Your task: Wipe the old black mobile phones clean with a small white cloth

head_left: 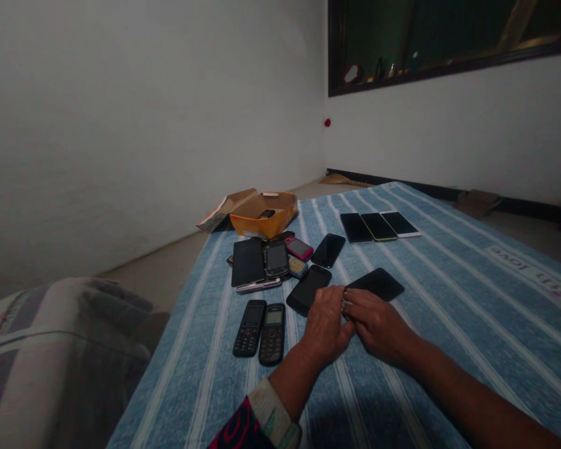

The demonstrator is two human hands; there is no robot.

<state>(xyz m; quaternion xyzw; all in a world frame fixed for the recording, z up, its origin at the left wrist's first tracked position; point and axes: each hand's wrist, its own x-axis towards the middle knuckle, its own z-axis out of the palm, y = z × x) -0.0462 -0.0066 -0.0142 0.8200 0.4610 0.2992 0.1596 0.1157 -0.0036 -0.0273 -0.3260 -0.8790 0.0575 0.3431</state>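
My left hand [326,325] and my right hand [378,324] meet on the striped blue cloth, fingertips together; whatever lies between them is hidden. Beyond my right hand lies a black smartphone [378,284], and another dark smartphone [309,289] is just past my left hand. Two keypad phones, one black [249,327] and one with a pale screen [272,335], sit side by side to the left. Behind them is a pile with a black tablet-like device [248,262], a grey phone [276,258] and a pink phone [299,247]. A black phone [328,251] lies to its right.
An open orange box [262,224] with a small dark item inside stands at the back left of the cloth [206,349]. Three large phones [378,226] lie in a row at the back right. Grey-white fabric [60,362] is at the far left, beside the wall.
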